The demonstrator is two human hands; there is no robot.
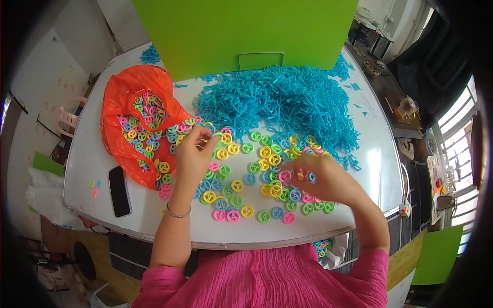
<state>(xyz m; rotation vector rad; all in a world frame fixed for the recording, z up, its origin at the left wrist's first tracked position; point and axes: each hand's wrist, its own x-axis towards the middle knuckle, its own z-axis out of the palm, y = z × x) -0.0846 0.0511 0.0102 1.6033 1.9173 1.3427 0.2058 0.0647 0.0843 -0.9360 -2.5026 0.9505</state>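
My left hand (194, 154) hovers over the scattered plastic wheels (241, 185), pinching a light green wheel (217, 136) between its fingertips beside the mouth of the orange bag (119, 102). My right hand (323, 177) is lower right, fingers closed on a pink wheel (285, 176) and a small blue piece (311, 177). Many flat wheels in yellow, green, pink and blue lie on the white table (370, 169) between and below both hands. A large heap of blue plastic axle pieces (287, 102) lies beyond them.
The orange bag holds more coloured wheels. A black phone (119, 191) lies at the table's left front. A big green board (241, 31) with a metal handle stands at the back. A few wheels (94, 188) sit near the left edge.
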